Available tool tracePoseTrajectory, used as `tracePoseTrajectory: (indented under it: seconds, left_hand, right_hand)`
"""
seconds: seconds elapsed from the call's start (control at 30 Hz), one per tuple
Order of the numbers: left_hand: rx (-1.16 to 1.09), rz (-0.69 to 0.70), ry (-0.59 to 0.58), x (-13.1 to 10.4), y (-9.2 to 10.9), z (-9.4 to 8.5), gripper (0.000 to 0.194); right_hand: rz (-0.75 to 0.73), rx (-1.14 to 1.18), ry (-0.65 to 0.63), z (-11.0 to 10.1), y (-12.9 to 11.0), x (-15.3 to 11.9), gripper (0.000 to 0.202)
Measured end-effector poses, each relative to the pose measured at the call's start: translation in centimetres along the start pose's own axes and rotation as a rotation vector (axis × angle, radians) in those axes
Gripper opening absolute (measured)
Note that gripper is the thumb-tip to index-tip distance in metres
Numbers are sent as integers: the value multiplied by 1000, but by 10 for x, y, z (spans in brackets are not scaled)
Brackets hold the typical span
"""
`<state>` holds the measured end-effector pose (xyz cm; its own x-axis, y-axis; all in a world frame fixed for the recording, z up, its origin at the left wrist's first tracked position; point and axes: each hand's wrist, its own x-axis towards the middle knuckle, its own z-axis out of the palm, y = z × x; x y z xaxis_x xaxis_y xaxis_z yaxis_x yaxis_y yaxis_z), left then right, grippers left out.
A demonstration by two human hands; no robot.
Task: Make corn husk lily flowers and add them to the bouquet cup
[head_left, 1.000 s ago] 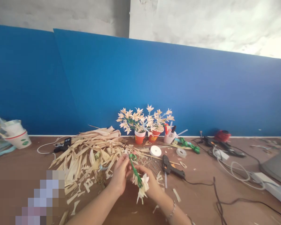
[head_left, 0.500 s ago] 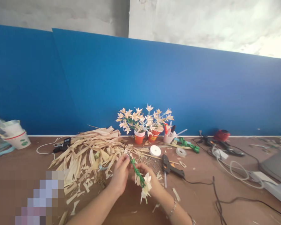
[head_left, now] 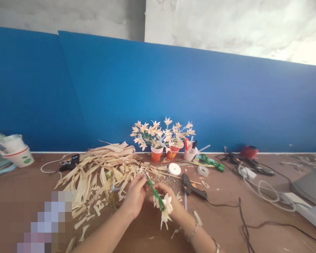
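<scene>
My left hand [head_left: 136, 195] pinches the upper end of a green-wrapped flower stem [head_left: 157, 195] between thumb and fingers. The stem slants down to the right, and pale husk-like artificial flowers [head_left: 166, 207] hang at its lower end. Right beside the stem is my right hand [head_left: 166, 191], fingers curled in behind it. Its fingertips are partly hidden, so what they grip cannot be made out. A little green material shows close to the fingers of both hands.
Dried husks [head_left: 100, 179] are heaped left of my hands. Behind stand two red cups [head_left: 157, 154] of similar flowers and a white tool cup [head_left: 190, 154]. A glue gun [head_left: 192, 188], white roll [head_left: 174, 169] and clear tape roll [head_left: 203, 171] lie right, with cables [head_left: 241, 221] beyond.
The flower end of the stem has swung slightly right. The green loop near my fingertips shows less now. Both hands stay in nearly the same place.
</scene>
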<state>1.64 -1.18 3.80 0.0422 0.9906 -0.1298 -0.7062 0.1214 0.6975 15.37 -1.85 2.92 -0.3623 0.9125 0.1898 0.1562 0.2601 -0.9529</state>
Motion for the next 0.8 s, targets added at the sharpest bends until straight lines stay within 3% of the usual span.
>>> tracePoseTrajectory:
  seconds: [0.8]
  left_hand:
    - [100,-33,-13,2,-1,-5,24]
  right_hand:
    - [120,84,-43,-3,3,1,26]
